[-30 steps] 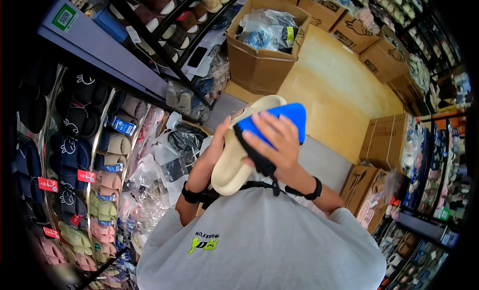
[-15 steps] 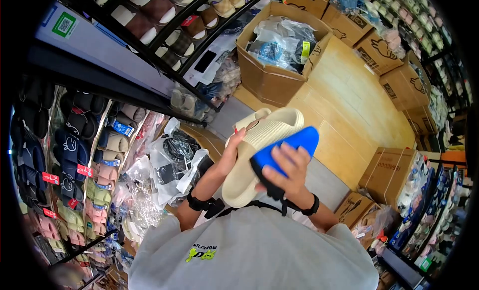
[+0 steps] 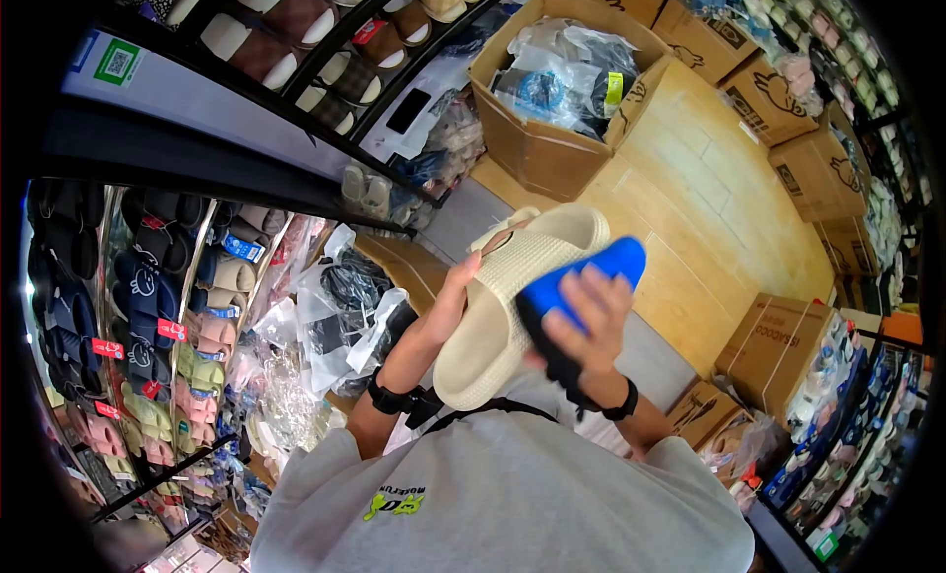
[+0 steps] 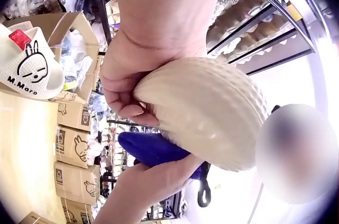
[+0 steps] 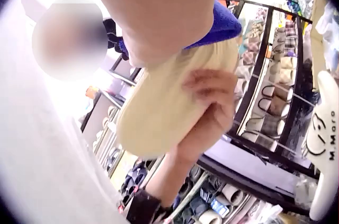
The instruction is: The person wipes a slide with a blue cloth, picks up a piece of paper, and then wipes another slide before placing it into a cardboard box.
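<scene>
My left hand (image 3: pixel 455 305) grips a cream slipper (image 3: pixel 473 361) by its side, its textured strap and open footbed facing up in front of my chest. A second cream slipper (image 4: pixel 33 67), with a rabbit face and lettering on its strap, hangs beyond the first and is mostly hidden in the head view. My right hand (image 3: pixel 594 327) holds a blue fuzzy pad (image 3: pixel 623 261) with a black side, which overlaps the slipper's right edge. In the left wrist view a black loop (image 4: pixel 204 192) dangles from the pad, and my left fingers (image 4: pixel 130 110) curl at the sole.
Racks of slippers (image 3: pixel 163 307) line the left, with more shelves (image 3: pixel 340 70) at the upper left. An open carton (image 3: pixel 547 164) of wrapped goods stands ahead on the wooden floor (image 3: pixel 709 218). More cartons (image 3: pixel 774 341) stand to the right; plastic wrapping (image 3: pixel 286 366) piles up at the left.
The pad has shifted off the slipper's strap toward its right edge, uncovering the textured strap. Both hands and the slippers now sit farther right in the head view, which has turned slightly.
</scene>
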A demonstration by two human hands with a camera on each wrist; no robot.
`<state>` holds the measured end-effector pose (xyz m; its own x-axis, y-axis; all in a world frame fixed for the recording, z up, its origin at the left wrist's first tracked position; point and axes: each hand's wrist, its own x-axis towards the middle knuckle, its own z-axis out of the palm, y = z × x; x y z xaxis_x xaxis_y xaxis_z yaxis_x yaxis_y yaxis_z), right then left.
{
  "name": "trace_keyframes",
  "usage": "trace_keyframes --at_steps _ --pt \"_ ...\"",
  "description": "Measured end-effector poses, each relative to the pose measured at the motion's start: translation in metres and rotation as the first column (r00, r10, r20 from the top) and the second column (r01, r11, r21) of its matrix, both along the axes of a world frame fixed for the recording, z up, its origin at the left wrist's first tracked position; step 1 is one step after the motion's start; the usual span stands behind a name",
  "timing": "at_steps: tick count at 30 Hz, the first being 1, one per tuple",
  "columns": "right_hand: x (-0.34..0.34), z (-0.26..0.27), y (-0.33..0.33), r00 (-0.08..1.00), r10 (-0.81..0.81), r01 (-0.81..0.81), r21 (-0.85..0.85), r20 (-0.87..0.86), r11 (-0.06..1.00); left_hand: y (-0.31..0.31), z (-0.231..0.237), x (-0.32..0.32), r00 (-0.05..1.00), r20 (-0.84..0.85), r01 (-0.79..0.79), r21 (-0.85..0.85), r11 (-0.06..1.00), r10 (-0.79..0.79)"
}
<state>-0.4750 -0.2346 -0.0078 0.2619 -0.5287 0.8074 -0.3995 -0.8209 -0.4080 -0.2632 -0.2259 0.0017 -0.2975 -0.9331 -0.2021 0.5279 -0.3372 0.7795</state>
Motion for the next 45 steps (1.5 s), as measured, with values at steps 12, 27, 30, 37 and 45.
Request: trace_keyframes --at_steps 12,27,30,37,45 --pt "-0.001 0.016 -0.058 0.996 -0.071 0.067 0.074 0.055 0.995 -0.04 -0.002 0.006 0.996 -0.085 0.045 0.081 0.996 -0.039" --pt "0.037 0.04 -0.107 0.991 -0.058 0.057 -0.01 -0.117 0.998 -0.105 0.001 0.049 0.996 -0.071 0.059 0.008 0.998 -0.059" --pt "0.058 0.041 -0.119 0.991 -0.105 0.107 0.011 -0.078 0.994 -0.122 0.0 0.056 0.993 -0.091 0.069 -0.015 0.998 -0.07" --pt "0.096 0.03 -0.129 0.96 0.106 -0.152 -0.165 -0.259 0.974 -0.156 -0.009 0.095 0.986 -0.142 0.092 0.033 0.995 -0.087" --pt "0.129 0.039 -0.197 0.987 -0.097 0.109 0.089 -0.13 0.99 -0.195 -0.032 0.14 0.976 -0.183 0.132 0.085 0.988 -0.114"
